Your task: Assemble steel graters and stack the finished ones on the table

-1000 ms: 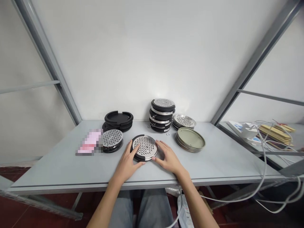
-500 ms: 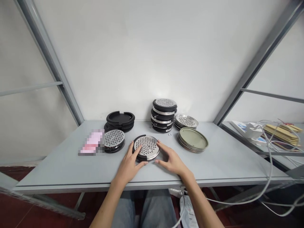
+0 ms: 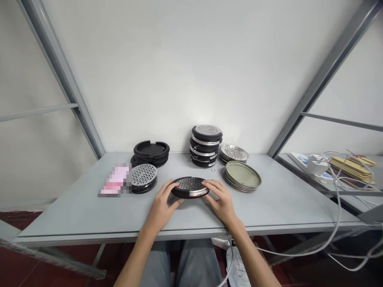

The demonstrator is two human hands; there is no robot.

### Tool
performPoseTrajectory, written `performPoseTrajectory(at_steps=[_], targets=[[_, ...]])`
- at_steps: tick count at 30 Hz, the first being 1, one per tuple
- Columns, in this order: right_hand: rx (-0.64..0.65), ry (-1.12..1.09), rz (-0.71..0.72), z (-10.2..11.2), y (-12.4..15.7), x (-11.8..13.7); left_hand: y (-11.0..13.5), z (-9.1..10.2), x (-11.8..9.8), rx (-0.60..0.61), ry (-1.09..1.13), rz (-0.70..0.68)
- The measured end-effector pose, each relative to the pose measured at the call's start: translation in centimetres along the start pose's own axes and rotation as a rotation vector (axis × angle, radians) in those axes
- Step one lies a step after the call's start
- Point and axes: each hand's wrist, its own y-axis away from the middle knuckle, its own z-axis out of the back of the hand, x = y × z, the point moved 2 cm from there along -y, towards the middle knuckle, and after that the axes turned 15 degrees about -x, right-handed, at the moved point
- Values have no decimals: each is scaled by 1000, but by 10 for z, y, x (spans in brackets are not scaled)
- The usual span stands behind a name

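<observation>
A round perforated metal case with a black rim (image 3: pixel 191 186) is held tilted just above the table, its silver edge facing me. My left hand (image 3: pixel 162 203) grips its left side, fingers on top and thumb below. On the right side my right hand (image 3: pixel 220 199) holds it the same way, fingertips over the silver edge. Left of my left hand lies a short stack of grey perforated discs (image 3: pixel 144 175) on black pieces. Beyond my right hand sits a stack of olive-green round metal dishes (image 3: pixel 242 175).
At the back stand a tall stack of black-and-silver cases (image 3: pixel 206 147), black round holders (image 3: pixel 151 149) and silver perforated lids (image 3: pixel 234 153). A small metal ring (image 3: pixel 213 170) lies near the tall stack. A blurred pink item (image 3: pixel 115 179) is at left. White cables (image 3: pixel 338 199) hang at right.
The perforated case lay flat on the table; now both hands have closed on it, lifted it slightly and tilted it. My right hand has moved in against its edge.
</observation>
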Motion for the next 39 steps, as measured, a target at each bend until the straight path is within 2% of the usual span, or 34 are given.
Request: performPoseTrajectory(at_steps=[4, 7, 10, 14, 17, 25, 29, 31, 35, 39], targets=[[-39, -35, -51, 2, 3, 1, 0, -1, 6, -13, 99, 53], [-9, -85, -252, 1, 4, -6, 0, -2, 10, -23, 181, 131], [112, -251, -427, -2, 3, -10, 0, -3, 12, -23, 270, 211], [294, -362, -427, -3, 3, -7, -2, -3, 13, -23, 341, 288], [315, -365, -392, -4, 0, -6, -2, -2, 14, -43, 388, 310], [148, -365, -280, -13, -9, 7, 1, -3, 15, -27, 430, 327], [-1, -308, -72, 5, -21, 16, 1, -3, 16, -18, 457, 322], [-119, -227, 67, 23, -38, 16, 2, -4, 17, 8, 463, 352], [-392, 26, 215, 56, -92, 6, 3, -7, 19, 33, 396, 387], [-528, 279, 321, 62, -149, -10, 2, -5, 16, 58, 349, 377]])
